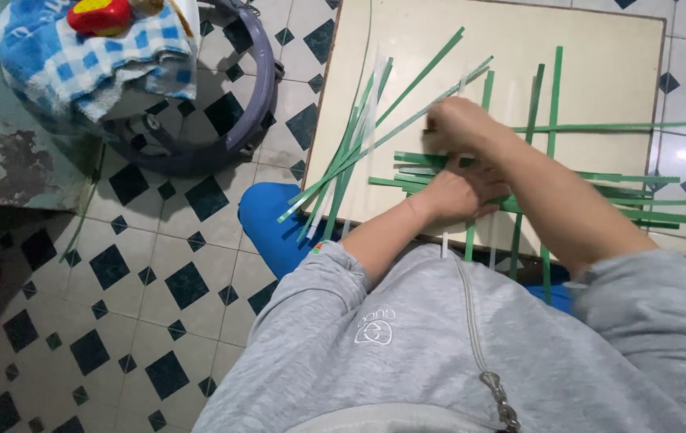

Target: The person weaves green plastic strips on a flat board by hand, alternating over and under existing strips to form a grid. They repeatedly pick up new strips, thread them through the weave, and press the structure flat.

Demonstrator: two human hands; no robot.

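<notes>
Plainly, the thin flat green plastic strips (439, 160) are light, springy and slick, so by my judgement they would slide out of place unless pinned flat; the best hold looks to be near a crossing, pinching the flat faces rather than the narrow edges.

Going left to right: a loose fan of strips (343, 160) lies splayed left of the fingers, on the pale cream square board (599, 56). The left hand (455, 194) lies palm-down just below the crossings, fingers curled and pressing strips against the board; whether any strip is actually gripped I cannot tell. Just above it the right hand (459, 124) is blurred, fingers bunched over the horizontal strips, and its grasp cannot be made out either. Right of the fingers, upright strips (553, 96) cross long horizontal ones (655, 216) running off the board's edge.

Both forearms cover the middle of the weave, and the grey zipped sweatshirt (455, 353) hides the board's near edge and the strip ends there.
</notes>
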